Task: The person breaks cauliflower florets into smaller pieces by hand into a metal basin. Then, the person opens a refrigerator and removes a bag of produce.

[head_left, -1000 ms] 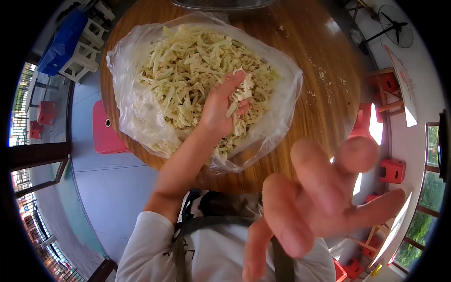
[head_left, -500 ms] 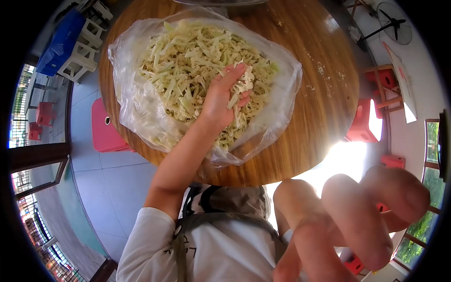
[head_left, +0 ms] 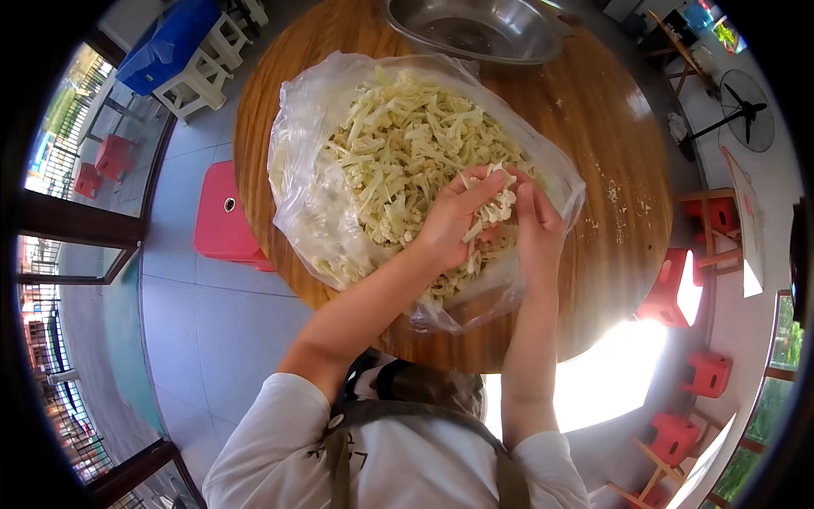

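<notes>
Above the right part of a heap of cut cauliflower, my left hand is closed around a few pale cauliflower florets. My right hand meets it from the right, its thumb and fingers closed at the edge of the same florets. Some of its fingertips are hidden behind the florets and the left fingers. Under the heap lies a clear plastic bag, spread open on a round wooden table.
A steel basin stands at the table's far edge. White crumbs are scattered on the right of the tabletop. A red stool is at the left, and a black fan stands at the right.
My right hand has come down from close to the camera to the florets in my left hand. The view has shifted, so more of the basin shows.
</notes>
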A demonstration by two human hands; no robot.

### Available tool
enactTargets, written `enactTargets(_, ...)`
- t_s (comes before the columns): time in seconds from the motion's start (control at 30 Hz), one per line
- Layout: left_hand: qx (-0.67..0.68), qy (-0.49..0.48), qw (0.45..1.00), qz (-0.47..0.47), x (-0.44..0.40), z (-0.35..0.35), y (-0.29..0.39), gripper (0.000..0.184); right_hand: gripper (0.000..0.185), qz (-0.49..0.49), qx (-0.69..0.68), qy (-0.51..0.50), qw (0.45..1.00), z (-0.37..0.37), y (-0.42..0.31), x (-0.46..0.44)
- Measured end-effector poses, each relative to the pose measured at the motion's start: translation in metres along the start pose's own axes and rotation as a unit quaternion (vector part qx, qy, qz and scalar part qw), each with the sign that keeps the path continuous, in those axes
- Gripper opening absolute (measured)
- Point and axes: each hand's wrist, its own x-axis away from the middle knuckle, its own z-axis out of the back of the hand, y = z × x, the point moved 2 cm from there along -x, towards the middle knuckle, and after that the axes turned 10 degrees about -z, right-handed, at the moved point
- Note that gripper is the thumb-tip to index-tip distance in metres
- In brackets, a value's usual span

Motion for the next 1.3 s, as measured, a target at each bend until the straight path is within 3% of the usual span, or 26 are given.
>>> enactTargets(0.07, -0.035, -0.009, 0.999, -0.020, -0.001, 0.002, -0.004, 0.017, 0.028, 0.014, 0.029, -0.021, 0.999, -0.001, 0.015, 0.000)
enactTargets(0.17, -0.067, -0.014, 0.997, -0.022, 0.000, 0.004, -0.010, 0.018, 0.030, -0.022, -0.057, -0.032, 0.998, 0.004, 0.006, 0.002)
enactTargets(0.27, -0.087, -0.012, 0.996, -0.009, 0.001, 0.004, -0.009, 0.020, 0.030, 0.000, -0.093, -0.082, 0.992, 0.009, 0.017, -0.003)
enactTargets(0.37, -0.076, -0.013, 0.997, 0.000, 0.002, 0.001, -0.005, 0.021, 0.029, 0.052, -0.086, -0.058, 0.993, 0.006, 0.013, 0.000)
enactTargets(0.57, -0.060, 0.020, 0.998, 0.014, 0.003, 0.001, -0.003, 0.023, 0.026, 0.178, 0.056, 0.156, 0.970, 0.011, 0.015, 0.003)
enactTargets(0.67, -0.042, 0.015, 0.999, 0.003, 0.000, 0.007, -0.007, 0.024, 0.027, 0.192, 0.097, 0.208, 0.954, 0.008, 0.017, -0.003)
enactTargets(0.77, -0.037, 0.017, 0.999, 0.006, 0.001, 0.007, -0.006, 0.026, 0.028, 0.204, 0.049, 0.137, 0.968, 0.013, 0.012, 0.008)
enactTargets(0.87, -0.033, 0.050, 0.998, -0.013, 0.000, 0.002, -0.007, 0.026, 0.029, 0.230, 0.108, -0.022, 0.967, 0.007, 0.008, 0.010)
enactTargets(0.97, -0.039, 0.052, 0.998, -0.011, 0.002, 0.000, -0.004, 0.026, 0.026, 0.184, 0.086, -0.061, 0.977, -0.002, 0.007, 0.011)
enactTargets(1.07, -0.042, 0.025, 0.999, 0.002, 0.002, 0.003, -0.004, 0.028, 0.022, 0.016, -0.154, -0.125, 0.980, -0.001, 0.005, 0.014)
enactTargets(1.3, -0.107, 0.023, 0.994, -0.002, 0.004, -0.001, -0.004, 0.036, 0.022, 0.015, -0.149, -0.124, 0.981, 0.000, 0.003, 0.016)
